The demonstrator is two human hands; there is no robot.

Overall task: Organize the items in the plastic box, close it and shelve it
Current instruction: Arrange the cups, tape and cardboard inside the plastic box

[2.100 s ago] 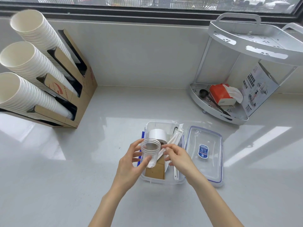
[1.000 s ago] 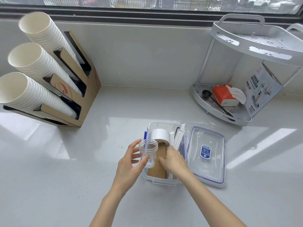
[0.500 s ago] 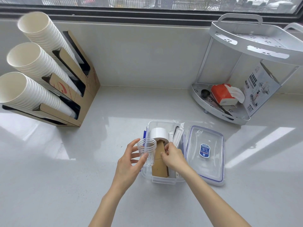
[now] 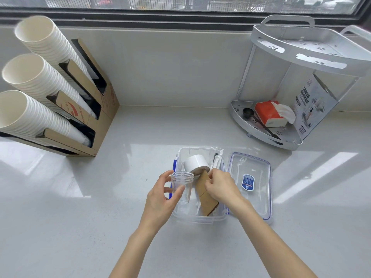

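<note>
- The plastic box (image 4: 181, 214) stands open on the counter (image 4: 80, 197), and its lid (image 4: 255, 189) lies just beside it on the right.
- Our left hand (image 4: 160, 199) is closed around the clear cup (image 4: 181, 187), thumb in front and fingers behind, over the left part of the box.
- This cup looks light, thin and smooth; we judge it can slip or bend, so we hold its ribbed rim gently.
- Our right hand (image 4: 220, 186) pinches the brown cardboard piece (image 4: 205, 195), which leans in the box under the white tape roll (image 4: 195, 163).
- The cardboard seems stiff and light; its top edge is a good place to hold.
</note>
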